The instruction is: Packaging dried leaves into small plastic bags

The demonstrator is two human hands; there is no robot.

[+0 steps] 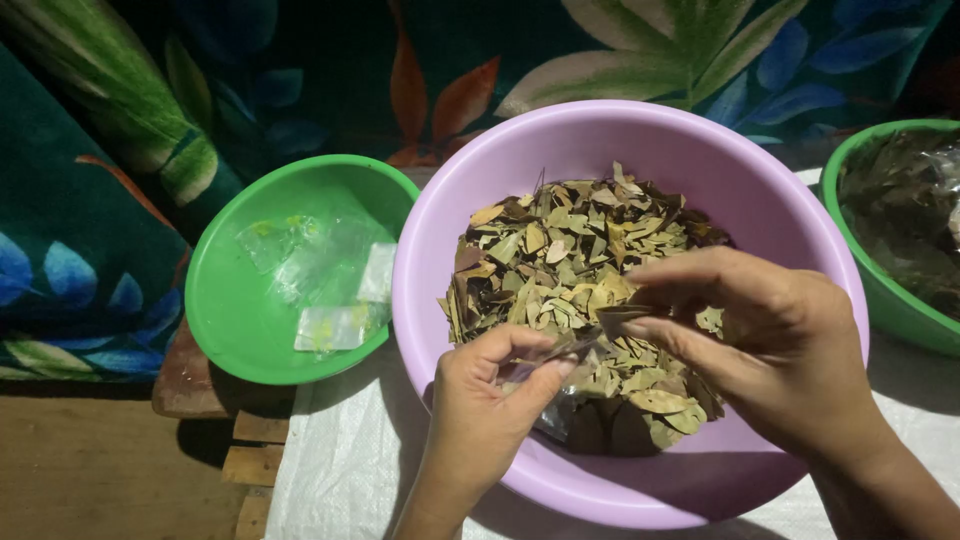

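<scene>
One lilac basin of dried leaves is flanked by two green bowls.
A dark leaf is pinched by the right hand; a clear bag is gripped by the left hand; clear packets are seen in the nine o'clock bowl, leaves in the three o'clock bowl.

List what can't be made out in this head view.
- Right green bowl: cut off by the frame's right edge; its dark contents are too dim to identify.
- Clear packet under the left hand: mostly hidden by the fingers.
- Leaf pinched by the right hand: partly covered by fingertips.
- Purple basin bottom: buried under dried leaves.
</scene>
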